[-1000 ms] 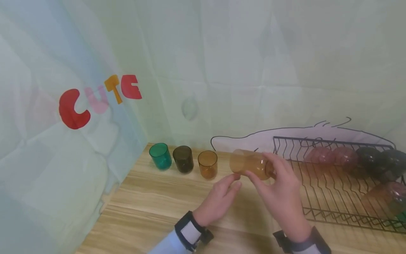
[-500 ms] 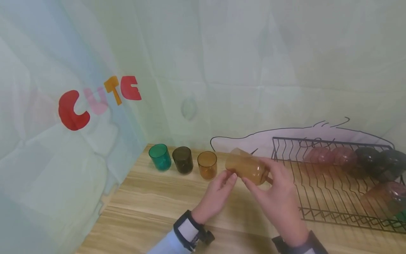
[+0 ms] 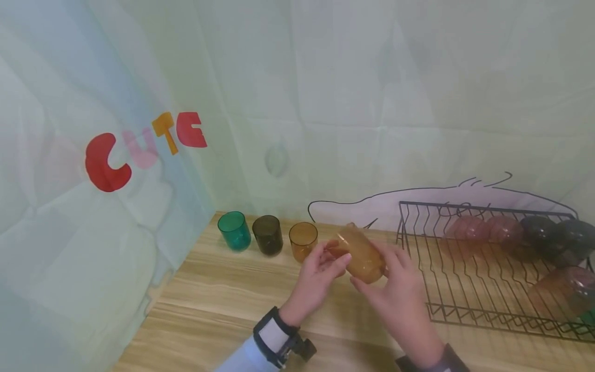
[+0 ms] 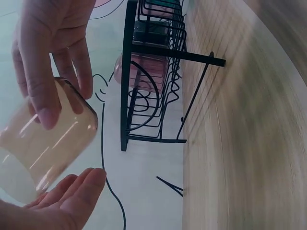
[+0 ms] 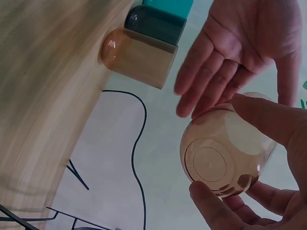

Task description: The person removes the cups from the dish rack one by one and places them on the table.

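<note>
A clear amber cup point(image 3: 364, 261) is held tilted above the table by my right hand point(image 3: 402, 302). That hand's fingers and thumb grip it near the base, and the ringed bottom of the cup point(image 5: 209, 164) faces the right wrist camera. At the mouth end is my left hand point(image 3: 313, 281), its fingers fairly straight and its thumb apart from them. Those fingers appear to touch the cup's side near the rim. Behind the left hand, another amber cup point(image 3: 303, 237) stands upright, with a dark brown cup point(image 3: 268, 235) and a green cup point(image 3: 234, 231) in a row to its left.
On the right stands a black wire rack point(image 3: 511, 210) bearing pink cups point(image 3: 504, 231), dark cups point(image 3: 539, 232) and a pink cup lower down point(image 3: 560, 292). A printed cloth point(image 3: 344, 103) hangs behind the wooden table point(image 3: 223, 305).
The held cup has turned, its base swinging down and toward me, and it has shifted slightly left. My left hand has come up around its mouth end. The standing cups have not moved.
</note>
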Available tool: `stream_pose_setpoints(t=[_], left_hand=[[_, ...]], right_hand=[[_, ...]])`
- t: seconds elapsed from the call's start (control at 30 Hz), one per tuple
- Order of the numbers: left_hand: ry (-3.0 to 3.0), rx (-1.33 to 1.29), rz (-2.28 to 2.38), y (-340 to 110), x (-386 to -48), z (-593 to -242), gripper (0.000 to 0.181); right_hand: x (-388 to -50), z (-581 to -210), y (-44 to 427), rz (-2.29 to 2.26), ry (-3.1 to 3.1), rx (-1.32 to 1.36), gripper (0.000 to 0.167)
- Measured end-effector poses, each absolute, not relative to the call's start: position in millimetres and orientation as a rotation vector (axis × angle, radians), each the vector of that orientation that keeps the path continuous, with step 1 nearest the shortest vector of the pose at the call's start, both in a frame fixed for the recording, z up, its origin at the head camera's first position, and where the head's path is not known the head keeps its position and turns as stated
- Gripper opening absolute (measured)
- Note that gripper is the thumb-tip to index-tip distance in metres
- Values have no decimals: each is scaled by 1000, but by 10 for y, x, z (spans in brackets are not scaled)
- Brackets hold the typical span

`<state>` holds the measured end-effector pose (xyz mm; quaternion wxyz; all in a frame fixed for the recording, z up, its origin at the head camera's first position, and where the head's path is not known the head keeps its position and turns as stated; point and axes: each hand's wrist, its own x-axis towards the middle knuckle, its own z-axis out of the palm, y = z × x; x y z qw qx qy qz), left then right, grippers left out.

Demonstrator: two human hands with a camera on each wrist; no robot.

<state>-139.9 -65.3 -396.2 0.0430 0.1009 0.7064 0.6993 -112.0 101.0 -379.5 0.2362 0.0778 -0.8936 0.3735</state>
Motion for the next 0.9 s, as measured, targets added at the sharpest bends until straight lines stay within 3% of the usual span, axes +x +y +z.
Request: stream_pose_setpoints(t=[0.43,0.9], left_hand=[[2209,249,2147,-590,-1412,-3960,66],[2389,255,2029,-548,-1484,-4043,71]], right_hand=[[-1104,-3892,982,1058,-2519,224,76],[-1123,-3861,1087,918,-2680,235,76]])
